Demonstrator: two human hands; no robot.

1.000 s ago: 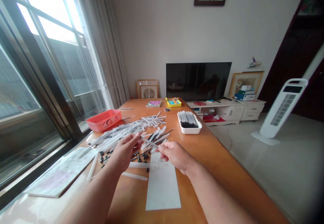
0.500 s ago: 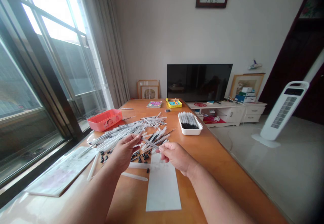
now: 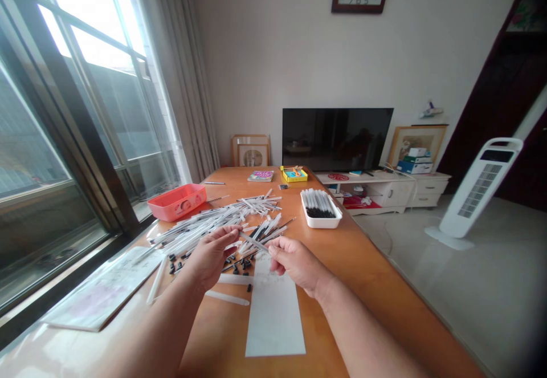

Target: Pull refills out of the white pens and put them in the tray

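Note:
A slim pen (image 3: 253, 242) slants between my two hands above the table, pinched at both ends. My left hand (image 3: 213, 254) grips its upper left end, and my right hand (image 3: 292, 257) grips the lower right end. Fingers cover both tips. Beneath and behind lie pen parts: a heap of pale pen barrels (image 3: 222, 218), darker refills and parts (image 3: 262, 232), and several small black caps (image 3: 243, 264). A long strip of white paper (image 3: 276, 315) with faint writing lies below my right hand.
A white tray (image 3: 323, 222) of pens with black ends stands right of the heap. A pink basket (image 3: 175, 202) sits at left, a booklet (image 3: 106, 292) nearer. A yellow box (image 3: 294, 175) and a colourful book (image 3: 260, 176) lie at the table's far end.
Almost nothing differs. Both hands keep their hold on the pen, and the view has shifted very slightly.

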